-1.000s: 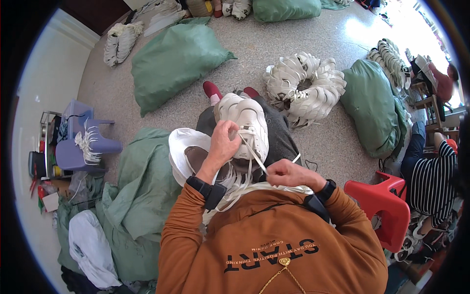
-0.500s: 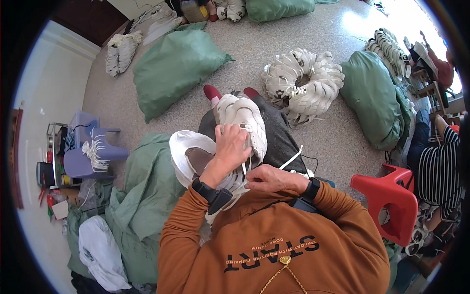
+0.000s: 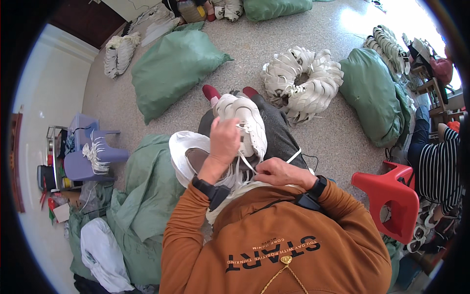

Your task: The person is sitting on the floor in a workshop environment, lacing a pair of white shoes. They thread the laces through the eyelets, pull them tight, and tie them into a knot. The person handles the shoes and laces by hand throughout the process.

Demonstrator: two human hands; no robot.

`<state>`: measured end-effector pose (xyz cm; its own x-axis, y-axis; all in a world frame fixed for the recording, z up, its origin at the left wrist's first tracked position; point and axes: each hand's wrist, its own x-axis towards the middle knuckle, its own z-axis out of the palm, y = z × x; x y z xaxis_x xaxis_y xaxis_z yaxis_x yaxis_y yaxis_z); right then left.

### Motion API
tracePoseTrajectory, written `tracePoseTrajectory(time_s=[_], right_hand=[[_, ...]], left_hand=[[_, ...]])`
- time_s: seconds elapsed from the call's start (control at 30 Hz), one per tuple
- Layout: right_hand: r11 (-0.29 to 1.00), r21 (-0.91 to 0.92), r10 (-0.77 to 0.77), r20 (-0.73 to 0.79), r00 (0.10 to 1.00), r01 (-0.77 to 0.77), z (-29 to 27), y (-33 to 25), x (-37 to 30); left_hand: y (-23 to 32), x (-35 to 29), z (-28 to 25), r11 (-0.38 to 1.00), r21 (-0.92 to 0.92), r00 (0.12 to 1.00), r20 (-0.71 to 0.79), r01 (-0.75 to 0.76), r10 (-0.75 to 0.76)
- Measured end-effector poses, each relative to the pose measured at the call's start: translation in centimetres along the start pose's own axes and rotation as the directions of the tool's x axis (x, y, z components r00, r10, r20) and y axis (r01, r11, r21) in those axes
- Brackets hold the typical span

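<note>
At the centre of the frame a white sneaker [image 3: 243,123] is lying on the person's lap; the left hand [image 3: 224,142] is curling closed over its near end, gripping it; just below right, the right hand [image 3: 278,172] is pinching a white lace [image 3: 243,161]; a red stool [image 3: 389,196] is standing at the right.

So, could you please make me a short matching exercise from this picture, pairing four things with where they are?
Things:
1. white sneaker
2. red plastic stool
3. blue plastic chair
4. ring of white shoe uppers

Places:
A. by the left wall
B. on the floor ahead of the knees
C. on the person's lap
D. at the person's right

Pairs: 1-C, 2-D, 3-A, 4-B
</note>
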<state>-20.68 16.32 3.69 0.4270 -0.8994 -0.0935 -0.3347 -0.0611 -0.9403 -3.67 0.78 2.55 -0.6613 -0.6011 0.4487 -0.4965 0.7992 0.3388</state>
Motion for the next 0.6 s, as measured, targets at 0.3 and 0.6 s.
tracePoseTrajectory(time_s=[0.3, 0.6], right_hand=[[0.790, 0.563, -0.062, -0.320, 0.945, 0.243, -6.1, -2.6, -4.1], [0.003, 0.724, 0.163, -0.681, 0.714, 0.689, -12.9, 4.3, -12.0]], left_hand=[[-6.5, 0.7, -16.6, 0.464, -0.446, 0.628, 0.679, 0.765, -0.382], [-21.8, -8.1, -24.9, 0.860, 0.186, 0.704, 0.506, 0.476, -0.499]])
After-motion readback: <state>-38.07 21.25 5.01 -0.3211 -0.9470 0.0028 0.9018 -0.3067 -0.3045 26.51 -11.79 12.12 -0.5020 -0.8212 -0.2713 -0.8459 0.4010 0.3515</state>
